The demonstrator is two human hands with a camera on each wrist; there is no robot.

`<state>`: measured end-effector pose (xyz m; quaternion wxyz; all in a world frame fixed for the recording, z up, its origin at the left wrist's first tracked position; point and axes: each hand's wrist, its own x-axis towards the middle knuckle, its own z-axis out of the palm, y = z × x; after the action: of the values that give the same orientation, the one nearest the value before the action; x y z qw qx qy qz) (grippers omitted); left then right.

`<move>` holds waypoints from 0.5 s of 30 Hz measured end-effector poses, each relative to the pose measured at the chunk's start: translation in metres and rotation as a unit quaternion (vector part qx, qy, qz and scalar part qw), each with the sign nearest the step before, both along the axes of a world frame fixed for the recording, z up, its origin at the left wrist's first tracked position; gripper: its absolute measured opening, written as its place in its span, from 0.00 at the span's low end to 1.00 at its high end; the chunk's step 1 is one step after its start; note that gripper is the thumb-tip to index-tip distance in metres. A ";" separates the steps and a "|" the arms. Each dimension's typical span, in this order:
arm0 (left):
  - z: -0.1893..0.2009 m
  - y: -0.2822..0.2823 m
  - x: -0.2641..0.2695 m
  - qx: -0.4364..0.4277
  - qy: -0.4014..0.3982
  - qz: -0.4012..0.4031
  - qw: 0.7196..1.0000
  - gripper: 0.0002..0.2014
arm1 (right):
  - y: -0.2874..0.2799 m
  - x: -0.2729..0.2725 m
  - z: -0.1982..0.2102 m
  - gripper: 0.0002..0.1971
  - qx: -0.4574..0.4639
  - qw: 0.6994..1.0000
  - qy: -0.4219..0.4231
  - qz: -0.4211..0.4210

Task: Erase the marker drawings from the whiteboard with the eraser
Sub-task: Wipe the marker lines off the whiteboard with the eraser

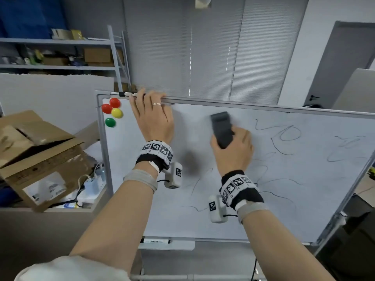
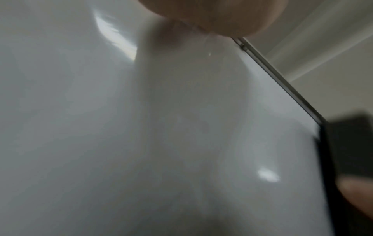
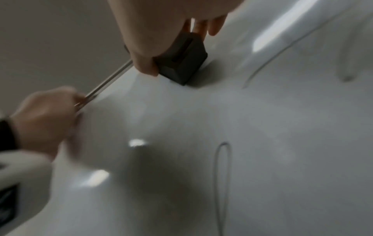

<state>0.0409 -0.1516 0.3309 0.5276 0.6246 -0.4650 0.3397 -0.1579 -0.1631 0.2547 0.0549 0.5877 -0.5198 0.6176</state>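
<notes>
A whiteboard (image 1: 203,220) tilts in front of me, with black marker scribbles (image 1: 286,134) across its right and lower parts. My right hand (image 1: 233,151) grips a dark grey eraser (image 1: 221,128) and presses it flat on the upper middle of the board; the eraser (image 3: 181,57) also shows in the right wrist view. My left hand (image 1: 152,118) hooks its fingers over the top frame (image 1: 223,102) near the left corner. In the left wrist view the eraser (image 2: 351,151) appears blurred at the right edge. The board's upper left is wiped.
Red, yellow and green magnets (image 1: 111,112) sit in the board's top left corner. A marker (image 1: 155,240) lies on the tray below. An open cardboard box (image 1: 38,155) stands left, with shelves (image 1: 60,53) behind. A desk edge (image 1: 361,230) is at right.
</notes>
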 end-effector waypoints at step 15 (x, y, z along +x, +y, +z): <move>0.008 -0.024 -0.076 0.059 -0.089 -0.060 0.992 0.19 | -0.002 -0.033 0.003 0.25 0.036 0.995 0.065 0.069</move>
<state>-0.0353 -0.1751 0.3387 0.4659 0.5929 -0.5661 0.3331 -0.1907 -0.1647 0.2576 0.0249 0.6625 -0.4951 0.5615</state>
